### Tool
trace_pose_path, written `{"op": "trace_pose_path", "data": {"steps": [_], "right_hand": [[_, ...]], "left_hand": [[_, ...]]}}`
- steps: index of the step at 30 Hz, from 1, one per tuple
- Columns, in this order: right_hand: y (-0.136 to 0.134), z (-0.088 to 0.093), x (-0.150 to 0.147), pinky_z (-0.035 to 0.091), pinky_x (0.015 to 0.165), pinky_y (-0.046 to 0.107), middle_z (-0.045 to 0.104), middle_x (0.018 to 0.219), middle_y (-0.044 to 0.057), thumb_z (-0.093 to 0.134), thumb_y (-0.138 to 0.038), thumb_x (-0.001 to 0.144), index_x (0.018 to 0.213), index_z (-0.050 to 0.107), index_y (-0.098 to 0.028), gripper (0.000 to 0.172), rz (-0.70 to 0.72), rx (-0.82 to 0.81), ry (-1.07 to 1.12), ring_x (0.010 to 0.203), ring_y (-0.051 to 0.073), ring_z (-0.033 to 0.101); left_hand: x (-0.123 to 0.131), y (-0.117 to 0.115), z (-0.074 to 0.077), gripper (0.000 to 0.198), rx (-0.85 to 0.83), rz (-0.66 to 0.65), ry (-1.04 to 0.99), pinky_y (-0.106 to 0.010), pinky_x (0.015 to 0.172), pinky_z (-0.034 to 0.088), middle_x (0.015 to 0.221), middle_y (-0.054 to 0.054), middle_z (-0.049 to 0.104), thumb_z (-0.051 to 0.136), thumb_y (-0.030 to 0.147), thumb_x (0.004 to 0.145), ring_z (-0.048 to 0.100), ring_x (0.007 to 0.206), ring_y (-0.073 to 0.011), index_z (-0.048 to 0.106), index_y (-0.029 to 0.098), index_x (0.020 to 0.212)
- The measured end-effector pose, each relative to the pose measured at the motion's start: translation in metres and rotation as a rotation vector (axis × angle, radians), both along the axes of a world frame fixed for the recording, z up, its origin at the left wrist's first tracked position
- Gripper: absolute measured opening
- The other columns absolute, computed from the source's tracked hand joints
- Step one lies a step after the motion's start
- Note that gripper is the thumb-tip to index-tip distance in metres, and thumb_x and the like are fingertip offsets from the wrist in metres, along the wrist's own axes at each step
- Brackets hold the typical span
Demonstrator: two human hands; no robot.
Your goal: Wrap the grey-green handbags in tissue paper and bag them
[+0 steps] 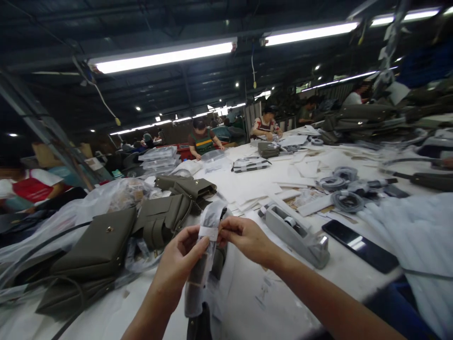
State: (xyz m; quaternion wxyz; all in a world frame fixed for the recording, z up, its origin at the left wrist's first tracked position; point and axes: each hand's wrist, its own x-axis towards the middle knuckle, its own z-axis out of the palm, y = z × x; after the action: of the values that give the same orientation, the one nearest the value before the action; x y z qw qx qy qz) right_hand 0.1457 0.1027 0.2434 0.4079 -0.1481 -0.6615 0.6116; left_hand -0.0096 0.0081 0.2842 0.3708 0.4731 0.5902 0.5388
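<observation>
In the middle foreground, a strap bundle (197,285) wrapped in translucent white sheet stands upright, its lower end dark where the wrapping stops. My left hand (174,257) grips it from the left, thumb resting near a white band (208,233) that goes around it. From the right, my right hand (249,240) has thumb and fingers pinched together at the band's edge; what lies between those fingertips is hidden. A grey tape dispenser (297,238) sits just beyond my right forearm. Olive-green bags (97,243) lie to the left of my left hand.
A black phone (361,245) lies at right, beside a pile of translucent foam sheets (412,241). Coiled wrapped straps (347,200) and papers (247,186) cover the white table farther back. Several people work around it, including one person (205,141) across the table.
</observation>
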Motion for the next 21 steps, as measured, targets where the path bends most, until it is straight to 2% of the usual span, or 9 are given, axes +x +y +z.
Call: {"op": "trace_pose_path", "data": {"steps": [3, 7, 10, 15, 17, 21], "right_hand": [[-0.004, 0.002, -0.004, 0.053, 0.066, 0.026, 0.068, 0.077, -0.001, 0.061, -0.023, 0.087, 0.090, 0.066, -0.019, 0.007, -0.041, -0.015, -0.009, 0.066, 0.013, 0.064], [-0.005, 0.006, -0.009, 0.051, 0.058, 0.023, 0.066, 0.071, -0.003, 0.058, -0.011, 0.082, 0.094, 0.060, -0.021, 0.016, -0.092, -0.015, -0.057, 0.060, 0.014, 0.065], [-0.004, 0.007, -0.012, 0.052, 0.062, 0.024, 0.067, 0.077, -0.002, 0.055, -0.011, 0.083, 0.088, 0.060, -0.022, 0.013, -0.116, 0.044, -0.062, 0.069, 0.015, 0.067], [-0.001, 0.008, -0.017, 0.051, 0.078, 0.029, 0.070, 0.096, 0.001, 0.064, -0.014, 0.077, 0.090, 0.066, -0.022, 0.015, -0.401, 0.295, -0.242, 0.084, 0.019, 0.066], [0.000, 0.008, -0.019, 0.051, 0.080, 0.030, 0.072, 0.097, 0.002, 0.066, -0.016, 0.077, 0.090, 0.069, -0.022, 0.015, -0.351, 0.253, -0.231, 0.088, 0.020, 0.066], [-0.004, 0.008, -0.015, 0.050, 0.093, 0.032, 0.074, 0.097, 0.001, 0.068, -0.022, 0.081, 0.098, 0.074, -0.022, 0.018, 0.026, -0.010, -0.050, 0.099, 0.021, 0.067]], "left_hand": [[0.003, -0.001, -0.002, 0.055, 0.008, 0.064, 0.025, -0.031, 0.071, 0.055, 0.097, -0.010, 0.075, 0.078, 0.054, 0.067, 0.070, 0.092, -0.0287, 0.066, 0.017, 0.106], [0.001, -0.001, -0.004, 0.060, -0.024, 0.103, 0.028, -0.029, 0.064, 0.056, 0.095, -0.009, 0.076, 0.083, 0.054, 0.061, 0.071, 0.086, -0.0285, 0.066, 0.018, 0.106], [-0.001, -0.001, -0.004, 0.062, -0.061, 0.108, 0.051, -0.027, 0.061, 0.056, 0.096, -0.007, 0.076, 0.081, 0.057, 0.063, 0.072, 0.083, -0.0269, 0.064, 0.020, 0.109], [-0.005, -0.002, -0.005, 0.065, -0.074, 0.091, 0.087, -0.023, 0.065, 0.057, 0.100, -0.005, 0.076, 0.082, 0.059, 0.062, 0.070, 0.101, -0.0284, 0.062, 0.023, 0.111], [-0.010, -0.002, -0.005, 0.067, -0.087, 0.082, 0.094, -0.023, 0.065, 0.057, 0.102, -0.005, 0.076, 0.084, 0.059, 0.060, 0.068, 0.107, -0.0302, 0.061, 0.023, 0.112], [-0.021, 0.002, -0.008, 0.073, -0.119, 0.094, 0.088, -0.026, 0.063, 0.059, 0.103, -0.007, 0.075, 0.084, 0.059, 0.060, 0.068, 0.106, -0.0330, 0.058, 0.024, 0.119]]}}
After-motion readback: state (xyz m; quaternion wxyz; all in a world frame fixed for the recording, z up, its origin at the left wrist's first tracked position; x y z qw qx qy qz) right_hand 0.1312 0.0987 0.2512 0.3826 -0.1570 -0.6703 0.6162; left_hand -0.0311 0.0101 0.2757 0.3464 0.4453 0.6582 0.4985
